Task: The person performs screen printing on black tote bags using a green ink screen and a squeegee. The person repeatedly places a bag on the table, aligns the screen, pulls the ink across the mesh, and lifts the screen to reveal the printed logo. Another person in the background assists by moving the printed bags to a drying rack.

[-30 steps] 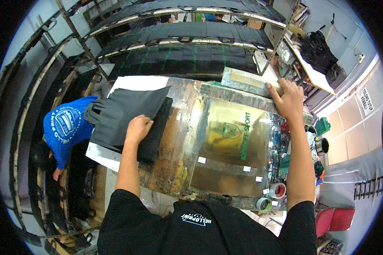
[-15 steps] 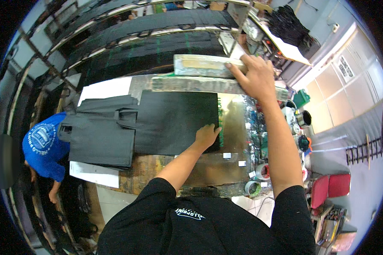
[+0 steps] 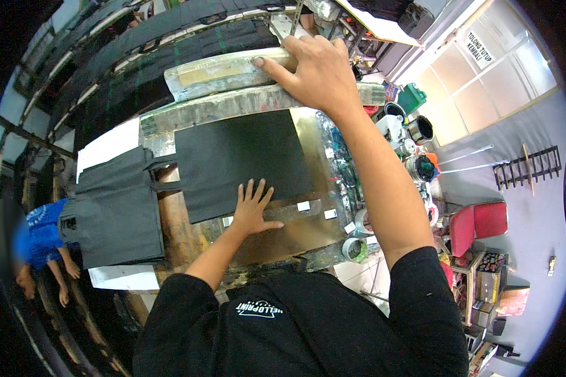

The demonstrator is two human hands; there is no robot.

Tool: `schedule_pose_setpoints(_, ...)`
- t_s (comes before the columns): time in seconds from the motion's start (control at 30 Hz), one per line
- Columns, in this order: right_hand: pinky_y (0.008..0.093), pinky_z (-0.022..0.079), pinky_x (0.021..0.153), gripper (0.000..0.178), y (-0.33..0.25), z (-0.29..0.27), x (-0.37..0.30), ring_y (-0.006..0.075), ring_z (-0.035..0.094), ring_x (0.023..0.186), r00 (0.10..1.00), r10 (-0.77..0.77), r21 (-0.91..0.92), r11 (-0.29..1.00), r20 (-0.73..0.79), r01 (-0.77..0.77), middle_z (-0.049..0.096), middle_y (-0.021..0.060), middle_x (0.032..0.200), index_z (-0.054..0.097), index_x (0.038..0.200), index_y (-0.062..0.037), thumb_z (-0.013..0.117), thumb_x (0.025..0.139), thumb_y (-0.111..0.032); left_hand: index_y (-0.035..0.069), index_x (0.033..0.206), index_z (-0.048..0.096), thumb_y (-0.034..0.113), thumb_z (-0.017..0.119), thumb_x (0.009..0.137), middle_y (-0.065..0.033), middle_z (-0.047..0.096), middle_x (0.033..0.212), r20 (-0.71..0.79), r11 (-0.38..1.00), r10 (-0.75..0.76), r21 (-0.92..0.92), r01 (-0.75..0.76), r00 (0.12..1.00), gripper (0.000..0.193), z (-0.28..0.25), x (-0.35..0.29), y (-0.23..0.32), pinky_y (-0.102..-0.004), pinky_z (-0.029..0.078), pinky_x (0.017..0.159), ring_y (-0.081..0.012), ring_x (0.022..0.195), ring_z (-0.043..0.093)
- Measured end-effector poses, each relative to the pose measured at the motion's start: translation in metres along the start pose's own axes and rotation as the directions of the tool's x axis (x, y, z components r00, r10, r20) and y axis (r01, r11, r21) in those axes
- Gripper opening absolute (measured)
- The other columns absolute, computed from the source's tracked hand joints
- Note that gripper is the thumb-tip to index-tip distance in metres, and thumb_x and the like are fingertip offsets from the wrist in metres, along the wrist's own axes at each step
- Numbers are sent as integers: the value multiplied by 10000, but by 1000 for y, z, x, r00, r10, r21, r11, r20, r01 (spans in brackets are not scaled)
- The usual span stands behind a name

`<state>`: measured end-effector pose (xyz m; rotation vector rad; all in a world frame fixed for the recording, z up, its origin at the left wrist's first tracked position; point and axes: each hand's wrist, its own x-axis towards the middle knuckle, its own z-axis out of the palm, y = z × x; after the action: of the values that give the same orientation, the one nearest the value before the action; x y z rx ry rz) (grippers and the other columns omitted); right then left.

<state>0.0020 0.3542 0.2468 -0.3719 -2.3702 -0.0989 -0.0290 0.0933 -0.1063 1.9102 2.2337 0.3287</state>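
A black fabric bag (image 3: 239, 160) lies flat on the worktable, its handle straps pointing left. My left hand (image 3: 253, 210) rests with fingers spread on the bag's near edge, thumb out over the metallic board (image 3: 295, 235). Above the bag's far edge, a paint-stained screen-printing frame (image 3: 233, 108) is seen edge-on and raised. My right hand (image 3: 321, 72) grips its upper bar (image 3: 217, 73) near the right end, thumb on the near side and fingers over the top. How the two bars join is hidden. Small white tabs (image 3: 304, 206) sit along the board near my left hand.
A stack of black bags (image 3: 116, 210) lies at the left. A person in a blue shirt (image 3: 44, 217) bends beyond it. Ink pots (image 3: 420, 129), a green container (image 3: 412, 97) and tape rolls (image 3: 355, 250) crowd the right side. Racks with black bags (image 3: 144, 56) stand behind.
My left hand has slid from the bag's right edge to its near edge, fingers now spread. My right hand stays on the frame. The view has turned, and the person in blue has shifted.
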Motion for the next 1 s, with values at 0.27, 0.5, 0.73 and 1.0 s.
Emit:
schedule_pose_setpoints(0.27, 503, 434, 882, 621, 0, -2, 0, 356, 685, 917, 1000, 6, 8, 1000, 23, -6, 723, 155, 919, 771, 984, -71, 623, 946, -673, 122, 1667, 354, 973, 570, 726, -217, 196, 1753, 39, 998, 52, -37, -51, 998, 1286, 13, 38, 41, -694, 22, 1272, -499, 1610, 105)
schedule_pose_setpoints(0.5, 499, 433, 881, 625, 0, 0, 1, 357, 686, 919, 1000, -13, 6, 1000, -5, 13, 726, 154, 919, 765, 978, -66, 617, 949, -673, 109, 1649, 385, 943, 615, 725, -221, 220, 1743, 18, 996, 53, -72, -52, 998, 1266, 16, 25, 54, -693, 37, 1273, -498, 1606, 123)
schedule_pose_setpoints(0.73, 493, 437, 884, 646, 2, -1, 3, 359, 691, 961, 999, -30, -53, 998, 38, 32, 736, 166, 949, 740, 965, -46, 565, 985, -667, 95, 1639, 403, 923, 620, 746, -216, 240, 1738, 9, 991, 20, -135, -19, 1000, 1237, 14, 8, 67, -694, 57, 1272, -490, 1606, 145)
schedule_pose_setpoints(1.0, 493, 418, 865, 652, 1, 4, 0, 344, 687, 937, 999, -18, -1, 1000, 41, 19, 738, 159, 913, 721, 899, -63, 577, 956, -696, 78, 1600, 467, 897, 570, 826, -214, 312, 1716, -187, 966, -181, -218, 139, 965, 1131, -50, 0, 66, -611, 135, 1300, -453, 1597, 239)
